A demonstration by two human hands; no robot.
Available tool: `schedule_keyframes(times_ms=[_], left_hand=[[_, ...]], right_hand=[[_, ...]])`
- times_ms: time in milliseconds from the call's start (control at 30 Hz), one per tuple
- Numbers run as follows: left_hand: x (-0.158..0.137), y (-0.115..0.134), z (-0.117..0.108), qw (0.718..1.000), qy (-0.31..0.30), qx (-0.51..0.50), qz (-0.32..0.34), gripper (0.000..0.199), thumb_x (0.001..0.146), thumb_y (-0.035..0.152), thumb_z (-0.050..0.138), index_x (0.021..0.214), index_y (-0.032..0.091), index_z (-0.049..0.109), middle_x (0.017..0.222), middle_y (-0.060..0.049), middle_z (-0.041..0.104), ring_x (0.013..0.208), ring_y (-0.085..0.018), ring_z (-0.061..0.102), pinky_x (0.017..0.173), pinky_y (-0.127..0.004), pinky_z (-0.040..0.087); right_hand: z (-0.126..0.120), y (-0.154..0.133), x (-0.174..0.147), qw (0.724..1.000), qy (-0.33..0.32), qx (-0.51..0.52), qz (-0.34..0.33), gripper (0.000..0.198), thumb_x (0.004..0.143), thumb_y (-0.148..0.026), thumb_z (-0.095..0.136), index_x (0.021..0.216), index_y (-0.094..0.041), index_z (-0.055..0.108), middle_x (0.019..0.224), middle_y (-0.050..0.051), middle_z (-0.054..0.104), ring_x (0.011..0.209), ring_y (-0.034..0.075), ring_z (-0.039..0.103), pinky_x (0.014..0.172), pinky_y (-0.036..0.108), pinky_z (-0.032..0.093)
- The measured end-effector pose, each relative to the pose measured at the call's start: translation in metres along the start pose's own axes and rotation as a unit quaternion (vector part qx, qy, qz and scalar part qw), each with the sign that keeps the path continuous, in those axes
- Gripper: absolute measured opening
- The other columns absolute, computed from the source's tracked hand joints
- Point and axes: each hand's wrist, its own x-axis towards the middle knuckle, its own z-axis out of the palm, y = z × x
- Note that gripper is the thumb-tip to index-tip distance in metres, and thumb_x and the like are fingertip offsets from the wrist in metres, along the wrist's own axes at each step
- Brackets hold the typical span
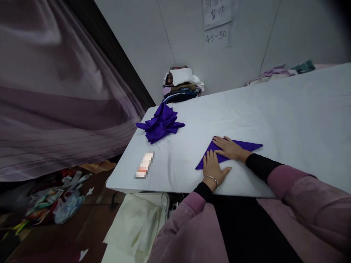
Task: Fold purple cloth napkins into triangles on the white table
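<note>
A purple cloth napkin, folded into a flat triangle, lies on the white-covered table. My left hand presses on its near left part, fingers stretched forward and thumb out to the side; a bracelet circles the wrist. Just beyond it, my right hand lies flat on the middle of the triangle, its fingers pointing left. Parts of the cloth are hidden under both hands. To the left, a purple folded cloth piece with several pointed layers rests near the table's far left corner.
A blurred-out phone-like object lies near the left edge. Folded clothes are stacked behind the table, against a wall with handwritten paper. A curtain hangs at left. Below are pale cloth and plastic bags on the floor.
</note>
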Motion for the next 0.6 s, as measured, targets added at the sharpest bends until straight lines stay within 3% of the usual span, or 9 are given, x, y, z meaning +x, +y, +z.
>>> schedule_keyframes(times_ms=[433,600], left_hand=[[-0.078,-0.049,-0.005,0.995,-0.024,0.031,-0.089,0.078,0.084,0.059,0.039,0.143,0.010,0.026,0.151,-0.015,0.022,0.140,-0.030,0.015,0.112,-0.051,0.020],[-0.082,-0.057,-0.017,0.989,0.002,0.037,-0.143,0.072,0.088,0.054,0.034,0.140,0.005,0.031,0.148,-0.018,0.029,0.139,-0.030,0.019,0.112,-0.049,0.022]], right_hand=[[0.002,-0.002,0.002,1.000,0.006,0.017,0.004,0.068,0.090,-0.060,0.026,0.146,-0.021,0.025,0.148,0.012,0.029,0.137,0.028,0.023,0.110,0.052,0.017],[-0.003,-0.006,0.004,1.000,-0.003,0.016,0.010,0.070,0.090,-0.062,0.025,0.144,-0.017,0.030,0.147,0.015,0.030,0.137,0.028,0.023,0.109,0.052,0.018]])
